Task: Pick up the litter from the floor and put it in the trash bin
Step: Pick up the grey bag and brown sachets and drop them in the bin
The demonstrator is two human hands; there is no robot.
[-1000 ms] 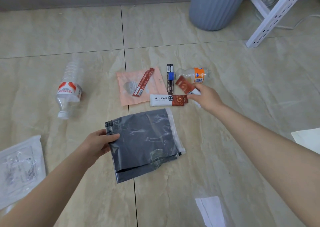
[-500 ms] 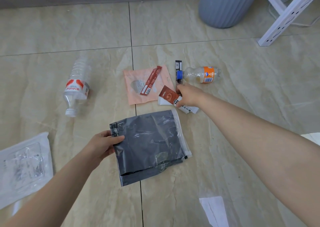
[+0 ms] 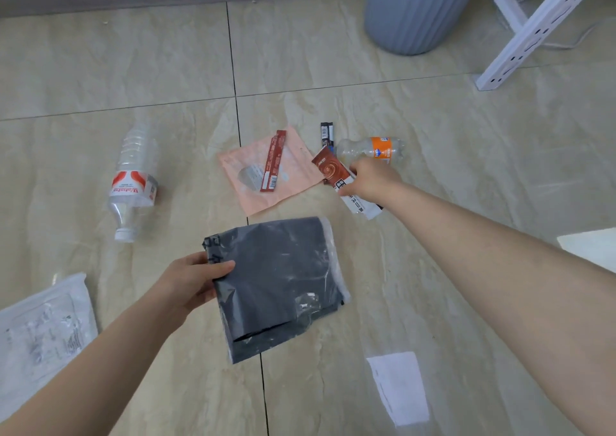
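My left hand (image 3: 191,280) grips the left edge of a dark grey plastic bag (image 3: 278,282) held low over the tiles. My right hand (image 3: 371,182) is closed on brown and white sachets (image 3: 333,172), lifted just off the floor. Behind that hand lie a small orange-labelled bottle (image 3: 383,149) and a black sachet (image 3: 326,134). A pink pouch (image 3: 293,175) carries a red sachet (image 3: 273,160). A clear bottle with a red label (image 3: 133,182) lies to the left. The grey ribbed trash bin (image 3: 420,9) stands at the top right.
A clear plastic package (image 3: 40,325) lies at the lower left. A white paper slip (image 3: 398,385) rests on the tiles near the bottom, another white sheet (image 3: 593,245) at the right edge. A white perforated rack leg (image 3: 530,29) slants beside the bin. A grey skirting board runs along the top.
My right hand gathered the brown and white sachets off the floor and now holds them bunched, shifted slightly right near the orange bottle. The left hand keeps its hold on the grey bag.
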